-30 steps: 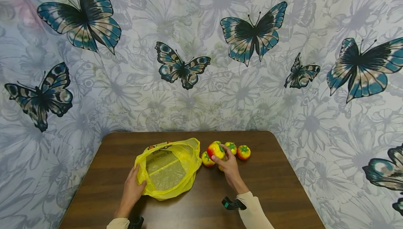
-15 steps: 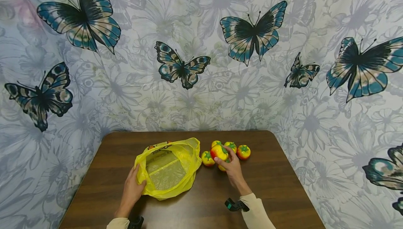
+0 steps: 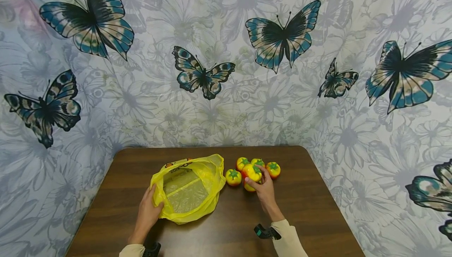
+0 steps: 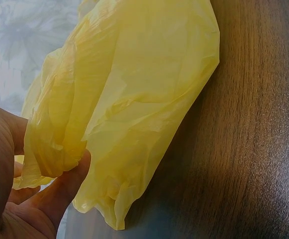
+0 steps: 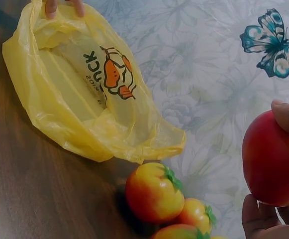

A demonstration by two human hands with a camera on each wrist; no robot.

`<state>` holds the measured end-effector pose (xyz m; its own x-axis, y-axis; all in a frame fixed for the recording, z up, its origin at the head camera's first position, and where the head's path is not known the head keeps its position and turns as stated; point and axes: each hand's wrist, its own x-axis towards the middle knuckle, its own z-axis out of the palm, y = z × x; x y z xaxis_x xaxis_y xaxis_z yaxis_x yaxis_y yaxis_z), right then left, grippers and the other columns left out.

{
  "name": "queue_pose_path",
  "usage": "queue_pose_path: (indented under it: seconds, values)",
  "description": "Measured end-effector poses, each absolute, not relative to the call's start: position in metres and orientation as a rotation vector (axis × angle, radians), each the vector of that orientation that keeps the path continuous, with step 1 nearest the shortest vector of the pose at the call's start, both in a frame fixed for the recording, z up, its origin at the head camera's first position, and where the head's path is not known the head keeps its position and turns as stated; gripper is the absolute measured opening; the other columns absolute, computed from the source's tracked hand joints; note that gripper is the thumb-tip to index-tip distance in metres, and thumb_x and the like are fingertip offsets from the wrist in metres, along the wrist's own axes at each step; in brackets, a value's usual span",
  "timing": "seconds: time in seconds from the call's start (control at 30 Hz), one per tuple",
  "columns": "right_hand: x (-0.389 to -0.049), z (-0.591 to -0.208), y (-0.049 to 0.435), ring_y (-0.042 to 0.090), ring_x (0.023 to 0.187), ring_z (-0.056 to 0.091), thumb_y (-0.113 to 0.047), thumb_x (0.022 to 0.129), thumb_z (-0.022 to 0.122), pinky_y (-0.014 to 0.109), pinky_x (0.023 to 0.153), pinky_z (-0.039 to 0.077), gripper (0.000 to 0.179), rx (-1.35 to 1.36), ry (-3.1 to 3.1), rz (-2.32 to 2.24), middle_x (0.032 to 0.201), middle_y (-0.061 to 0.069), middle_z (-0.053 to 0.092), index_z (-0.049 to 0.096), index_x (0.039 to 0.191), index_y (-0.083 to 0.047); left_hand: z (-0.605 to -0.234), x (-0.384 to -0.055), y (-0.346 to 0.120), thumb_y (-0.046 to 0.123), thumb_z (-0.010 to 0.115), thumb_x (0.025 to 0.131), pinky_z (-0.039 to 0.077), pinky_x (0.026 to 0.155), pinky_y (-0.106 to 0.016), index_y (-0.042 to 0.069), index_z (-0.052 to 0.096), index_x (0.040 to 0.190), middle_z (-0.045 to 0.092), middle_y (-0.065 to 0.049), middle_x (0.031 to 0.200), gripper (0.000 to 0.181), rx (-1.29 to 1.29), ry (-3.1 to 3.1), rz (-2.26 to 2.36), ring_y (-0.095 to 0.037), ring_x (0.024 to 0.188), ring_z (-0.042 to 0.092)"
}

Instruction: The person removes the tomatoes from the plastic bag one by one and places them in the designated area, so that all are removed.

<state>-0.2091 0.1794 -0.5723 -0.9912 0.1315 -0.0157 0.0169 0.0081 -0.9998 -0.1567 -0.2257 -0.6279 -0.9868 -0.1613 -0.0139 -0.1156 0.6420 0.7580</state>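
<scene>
A yellow plastic bag [image 3: 212, 204] lies on the table with its mouth spread wide and its inner folds showing. My left hand [image 3: 147, 212] grips the bag's left rim; in the left wrist view the thumb and fingers [image 4: 67, 186] pinch the thin plastic. In my right hand [image 3: 265, 190] is a smooth red-and-yellow fruit [image 5: 271, 159] with a green leafy top, resembling a tomato or persimmon. It is held above several similar fruits, partly hiding one of them. The nearest loose fruit [image 3: 233, 177] sits just right of the bag.
Another fruit [image 3: 273, 170] marks the right end of the group. Brown wood-grain table [image 3: 303, 210] surrounds the bag and fruits. Behind it hangs a pale floral backdrop [image 3: 212, 123] with blue butterflies.
My right hand has moved slightly right and toward me with the fruit, uncovering one at the back of the group. The left hand and bag stay put.
</scene>
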Motion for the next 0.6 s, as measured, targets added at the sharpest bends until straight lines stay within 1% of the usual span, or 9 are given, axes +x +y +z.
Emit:
queue_pose_path:
  seconds: [0.03, 0.1, 0.23, 0.33, 0.47, 0.6]
  values:
    - [-0.208, -0.571, 0.18, 0.024, 0.129, 0.046, -0.01, 0.084, 0.075, 0.011, 0.096, 0.045, 0.067, -0.163, -2.158, 2.162, 0.148, 0.012, 0.041, 0.043, 0.143, -0.008, -0.628, -0.157, -0.226, 0.002, 0.064, 0.086, 0.028, 0.112, -0.065, -0.006, 0.023, 0.153, 0.019, -0.035, 0.156, 0.079, 0.236, -2.796, -1.281, -0.053, 0.138, 0.03]
    - [-0.205, -0.566, 0.181, 0.025, 0.129, 0.046, -0.007, 0.084, 0.075, 0.007, 0.091, 0.045, 0.068, -0.169, -2.142, 2.185, 0.148, 0.014, 0.04, 0.041, 0.143, -0.005, -0.628, -0.157, -0.226, 0.002, 0.064, 0.086, 0.028, 0.112, -0.064, -0.006, 0.023, 0.153, 0.019, -0.034, 0.156, 0.079, 0.239, -2.788, -1.284, -0.053, 0.138, 0.03]
    - [-0.2, -0.554, 0.184, 0.029, 0.133, 0.044, -0.006, 0.085, 0.074, 0.007, 0.091, 0.044, 0.07, -0.183, -2.163, 2.198, 0.15, 0.016, 0.038, 0.038, 0.145, -0.002, -0.629, -0.157, -0.225, 0.002, 0.065, 0.085, 0.029, 0.111, -0.065, -0.006, 0.024, 0.152, 0.022, -0.034, 0.155, 0.078, 0.232, -2.771, -1.273, -0.053, 0.137, 0.032]
    - [-0.199, -0.552, 0.187, 0.029, 0.131, 0.044, -0.009, 0.084, 0.075, 0.007, 0.09, 0.044, 0.071, -0.219, -2.207, 2.155, 0.15, 0.017, 0.039, 0.039, 0.145, -0.003, -0.629, -0.157, -0.225, 0.002, 0.065, 0.085, 0.03, 0.111, -0.065, -0.006, 0.025, 0.152, 0.022, -0.034, 0.155, 0.078, 0.231, -2.769, -1.269, -0.053, 0.136, 0.033]
    - [-0.202, -0.564, 0.19, 0.029, 0.129, 0.045, -0.01, 0.083, 0.077, 0.007, 0.089, 0.042, 0.073, -0.268, -2.203, 2.132, 0.148, 0.018, 0.041, 0.04, 0.146, -0.007, -0.628, -0.158, -0.225, 0.003, 0.064, 0.086, 0.028, 0.112, -0.064, -0.005, 0.023, 0.153, 0.02, -0.034, 0.156, 0.079, 0.24, -2.791, -1.283, -0.052, 0.138, 0.03]
    - [-0.208, -0.584, 0.194, 0.027, 0.131, 0.044, -0.011, 0.082, 0.078, 0.005, 0.09, 0.041, 0.076, -0.271, -2.183, 2.109, 0.149, 0.016, 0.04, 0.038, 0.147, -0.01, -0.627, -0.158, -0.224, 0.002, 0.064, 0.086, 0.026, 0.113, -0.065, -0.006, 0.023, 0.153, 0.019, -0.035, 0.156, 0.079, 0.244, -2.805, -1.281, -0.053, 0.139, 0.029]
